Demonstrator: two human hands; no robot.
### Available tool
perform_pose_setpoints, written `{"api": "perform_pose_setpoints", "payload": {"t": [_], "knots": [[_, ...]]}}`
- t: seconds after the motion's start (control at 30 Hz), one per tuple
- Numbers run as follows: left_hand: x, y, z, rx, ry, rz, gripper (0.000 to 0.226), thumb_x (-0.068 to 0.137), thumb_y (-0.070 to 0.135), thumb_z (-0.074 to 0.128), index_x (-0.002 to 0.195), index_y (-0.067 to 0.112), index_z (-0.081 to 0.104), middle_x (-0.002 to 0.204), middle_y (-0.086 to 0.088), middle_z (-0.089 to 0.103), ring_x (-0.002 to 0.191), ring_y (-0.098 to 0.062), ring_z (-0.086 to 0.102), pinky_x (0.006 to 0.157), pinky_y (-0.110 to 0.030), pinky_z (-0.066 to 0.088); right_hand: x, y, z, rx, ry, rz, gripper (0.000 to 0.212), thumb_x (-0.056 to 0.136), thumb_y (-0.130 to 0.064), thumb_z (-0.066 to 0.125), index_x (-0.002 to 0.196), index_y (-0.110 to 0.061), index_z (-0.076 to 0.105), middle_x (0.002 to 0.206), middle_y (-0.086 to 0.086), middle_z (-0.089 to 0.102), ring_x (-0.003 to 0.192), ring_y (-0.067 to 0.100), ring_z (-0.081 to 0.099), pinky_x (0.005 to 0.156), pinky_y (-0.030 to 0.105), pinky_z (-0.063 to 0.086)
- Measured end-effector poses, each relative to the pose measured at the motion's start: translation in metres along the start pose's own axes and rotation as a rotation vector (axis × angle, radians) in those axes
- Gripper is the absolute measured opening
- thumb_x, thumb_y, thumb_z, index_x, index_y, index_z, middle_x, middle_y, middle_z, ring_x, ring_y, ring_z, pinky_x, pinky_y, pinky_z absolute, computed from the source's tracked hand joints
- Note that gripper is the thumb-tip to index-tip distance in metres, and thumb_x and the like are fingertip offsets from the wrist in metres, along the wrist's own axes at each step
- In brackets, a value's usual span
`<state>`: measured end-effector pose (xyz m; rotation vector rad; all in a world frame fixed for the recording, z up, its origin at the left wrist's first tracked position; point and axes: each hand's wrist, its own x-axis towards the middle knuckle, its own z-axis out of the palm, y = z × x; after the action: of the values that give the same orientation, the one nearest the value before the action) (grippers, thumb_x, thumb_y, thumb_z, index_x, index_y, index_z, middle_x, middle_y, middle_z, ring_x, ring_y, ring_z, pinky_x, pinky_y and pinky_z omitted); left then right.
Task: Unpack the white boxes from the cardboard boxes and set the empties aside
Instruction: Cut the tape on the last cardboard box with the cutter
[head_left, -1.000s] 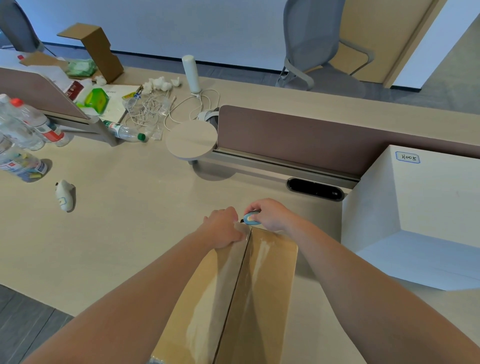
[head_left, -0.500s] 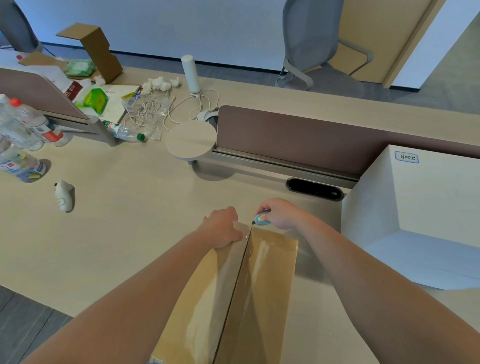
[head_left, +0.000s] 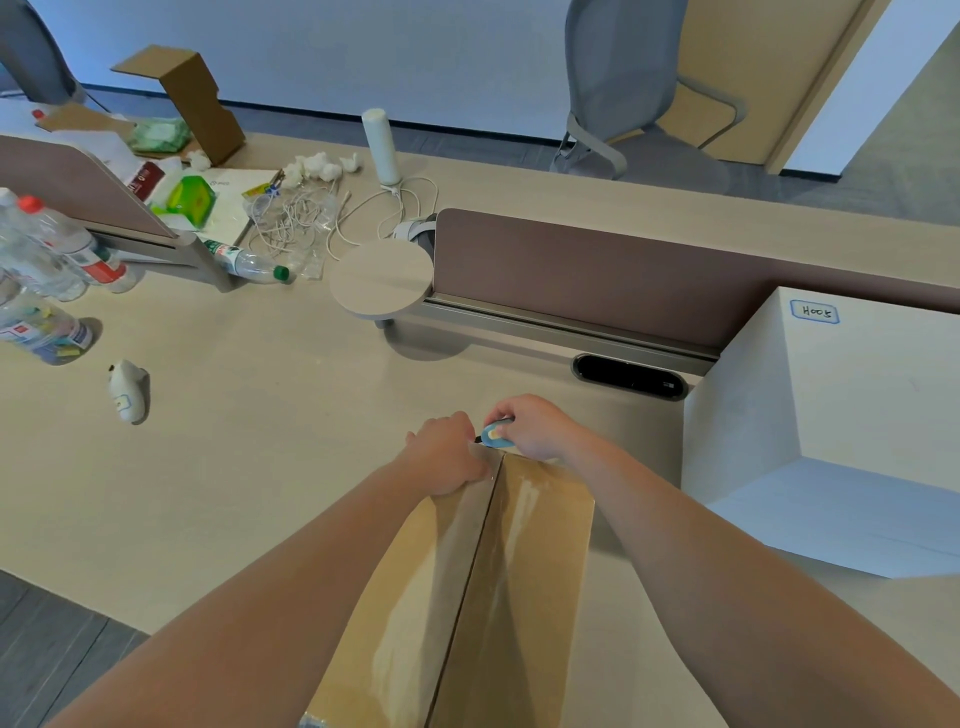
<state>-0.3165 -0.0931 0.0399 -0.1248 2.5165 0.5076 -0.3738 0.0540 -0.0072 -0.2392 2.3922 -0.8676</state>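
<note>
A long brown cardboard box (head_left: 467, 597) lies on the desk in front of me, its two top flaps meeting along a taped middle seam. My left hand (head_left: 447, 452) grips the far end of the left flap, fingers curled over the edge. My right hand (head_left: 535, 423) holds a small blue box cutter (head_left: 496, 435) with its tip at the far end of the seam. A large white box (head_left: 841, 415) marked with a handwritten label stands on the desk to the right.
A brown divider panel (head_left: 597, 280) and a round wooden disc (head_left: 382, 278) sit behind the box. Plastic bottles (head_left: 47, 291), a white controller (head_left: 127, 389), cables (head_left: 311, 218) and a folded cardboard piece (head_left: 192, 98) clutter the left. A grey chair (head_left: 623, 88) stands beyond the desk.
My right hand with the cutter lifted slightly away from the box's far end, then came back down to the seam. My left hand has stayed on the flap.
</note>
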Motion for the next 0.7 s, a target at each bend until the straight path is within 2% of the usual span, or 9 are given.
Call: {"api": "perform_pose_setpoints", "payload": {"t": [0.23, 0.4, 0.5, 0.63, 0.7], "knots": [[0.001, 0.0, 0.002, -0.023, 0.006, -0.011, 0.049, 0.083, 0.039, 0.066, 0.123, 0.017, 0.049, 0.103, -0.002, 0.054, 0.098, -0.024, 0.052, 0.094, -0.044, 0.046, 0.003, -0.004, -0.005, -0.107, -0.06, -0.041, 0.027, 0.099, -0.009, 0.052, 0.096, -0.029, 0.07, 0.106, 0.0, 0.067, 0.098, 0.023, 0.06, 0.083, 0.033, 0.048], [0.003, 0.002, 0.007, 0.006, 0.007, 0.004, 0.047, 0.085, 0.039, 0.064, 0.123, 0.017, 0.048, 0.109, -0.002, 0.055, 0.102, -0.025, 0.047, 0.1, -0.045, 0.038, 0.001, -0.006, -0.018, -0.293, -0.185, -0.076, 0.038, 0.097, 0.002, 0.044, 0.102, -0.025, 0.071, 0.108, -0.001, 0.064, 0.1, 0.023, 0.059, 0.088, 0.035, 0.049], [0.008, 0.001, 0.012, 0.043, 0.021, 0.007, 0.05, 0.082, 0.049, 0.065, 0.118, 0.018, 0.048, 0.116, -0.004, 0.058, 0.11, -0.026, 0.047, 0.104, -0.049, 0.033, -0.004, -0.002, -0.025, -0.319, -0.208, -0.071, 0.039, 0.096, 0.003, 0.044, 0.107, -0.021, 0.073, 0.115, 0.0, 0.065, 0.106, 0.023, 0.058, 0.093, 0.037, 0.05], [0.013, 0.008, 0.025, 0.137, 0.054, -0.014, 0.075, 0.072, 0.075, 0.06, 0.12, 0.019, 0.044, 0.123, -0.004, 0.056, 0.123, -0.028, 0.045, 0.109, -0.061, 0.024, -0.008, 0.004, -0.023, -0.284, -0.179, -0.05, 0.042, 0.095, 0.006, 0.043, 0.107, -0.022, 0.072, 0.116, 0.001, 0.065, 0.107, 0.025, 0.059, 0.095, 0.037, 0.051], [0.014, 0.012, 0.031, 0.175, 0.077, -0.028, 0.078, 0.072, 0.075, 0.06, 0.123, 0.019, 0.042, 0.128, -0.005, 0.055, 0.128, -0.029, 0.043, 0.11, -0.065, 0.02, -0.009, 0.007, -0.022, -0.267, -0.169, -0.042, 0.042, 0.094, 0.006, 0.043, 0.102, -0.025, 0.07, 0.115, 0.001, 0.065, 0.107, 0.025, 0.059, 0.093, 0.036, 0.05]]}}
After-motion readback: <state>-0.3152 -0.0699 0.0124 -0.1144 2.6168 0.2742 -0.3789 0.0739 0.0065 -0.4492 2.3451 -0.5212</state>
